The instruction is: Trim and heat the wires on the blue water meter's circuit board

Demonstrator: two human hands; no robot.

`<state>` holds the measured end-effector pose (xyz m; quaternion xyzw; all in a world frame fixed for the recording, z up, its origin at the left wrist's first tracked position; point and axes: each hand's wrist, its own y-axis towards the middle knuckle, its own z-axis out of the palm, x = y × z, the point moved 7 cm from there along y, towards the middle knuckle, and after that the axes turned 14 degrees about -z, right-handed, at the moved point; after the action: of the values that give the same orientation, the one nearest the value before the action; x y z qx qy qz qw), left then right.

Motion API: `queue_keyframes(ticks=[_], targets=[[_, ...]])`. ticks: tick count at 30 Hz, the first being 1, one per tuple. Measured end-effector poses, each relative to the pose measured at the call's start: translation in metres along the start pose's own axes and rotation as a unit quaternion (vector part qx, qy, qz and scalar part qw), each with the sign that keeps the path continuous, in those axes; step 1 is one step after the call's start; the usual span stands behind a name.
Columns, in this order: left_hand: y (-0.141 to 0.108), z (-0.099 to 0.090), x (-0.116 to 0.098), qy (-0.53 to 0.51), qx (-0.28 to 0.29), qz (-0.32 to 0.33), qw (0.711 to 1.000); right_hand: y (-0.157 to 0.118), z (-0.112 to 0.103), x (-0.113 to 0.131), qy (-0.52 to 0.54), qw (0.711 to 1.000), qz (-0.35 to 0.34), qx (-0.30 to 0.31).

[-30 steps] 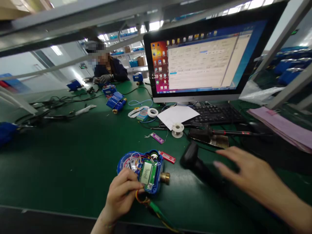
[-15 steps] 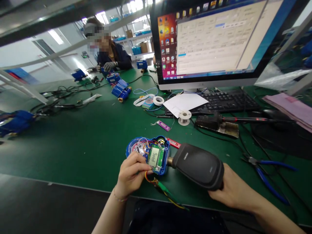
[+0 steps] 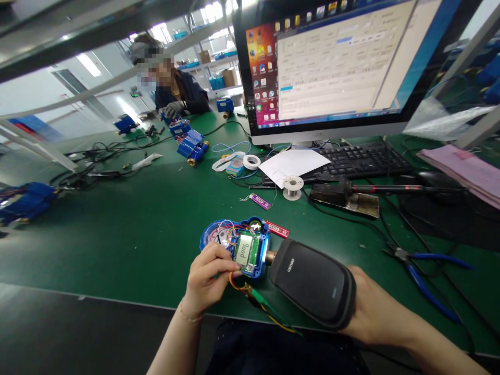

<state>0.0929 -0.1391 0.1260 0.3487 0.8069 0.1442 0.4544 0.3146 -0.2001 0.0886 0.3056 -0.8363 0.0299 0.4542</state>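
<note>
My right hand is wrapped round a black barcode scanner, whose head covers some of the fingers. Left of it on the table lies an opened blue meter, with a green circuit board and a small display reading "good". The scanner's head is beside the meter's brass fitting. My left hand is closed in a pinch at the board's lower edge, on the end of a red, yellow and black wire lead. The lead's plug is hidden by the fingertips. A green sleeve covers part of the wires.
Behind the meter lie a red label strip, a purple one and a solder spool. A soldering iron and blue-handled cutters are at right. A monitor stands behind; a gloved co-worker sits across the table.
The scanner has tipped and dropped slightly towards me, its top now facing the camera more. My left hand stays at the board. The view has shifted a little.
</note>
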Motion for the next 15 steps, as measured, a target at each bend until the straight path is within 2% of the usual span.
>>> queue_keyframes(ticks=[5,7,9,11,13,15], targets=[[0.000,0.000,0.000,0.002,0.000,-0.003,1.000,-0.003,-0.008,-0.005,-0.026,0.999,0.020,-0.005],[0.000,0.001,0.000,0.003,0.005,-0.004,1.000,-0.007,-0.017,-0.022,-0.078,0.994,0.079,-0.020],[0.000,0.002,0.001,0.008,0.010,-0.006,1.000,-0.013,-0.023,-0.047,-0.159,0.974,0.157,-0.029],[0.000,0.001,0.000,0.013,0.011,-0.006,1.000,-0.018,-0.023,-0.066,-0.226,0.953,0.201,-0.031],[0.001,0.000,-0.001,0.015,0.011,-0.002,1.000,-0.019,-0.019,-0.075,-0.245,0.951,0.186,-0.032],[0.002,0.000,-0.002,0.019,0.017,0.003,1.000,-0.018,-0.024,-0.078,-0.226,0.963,0.145,-0.039]])
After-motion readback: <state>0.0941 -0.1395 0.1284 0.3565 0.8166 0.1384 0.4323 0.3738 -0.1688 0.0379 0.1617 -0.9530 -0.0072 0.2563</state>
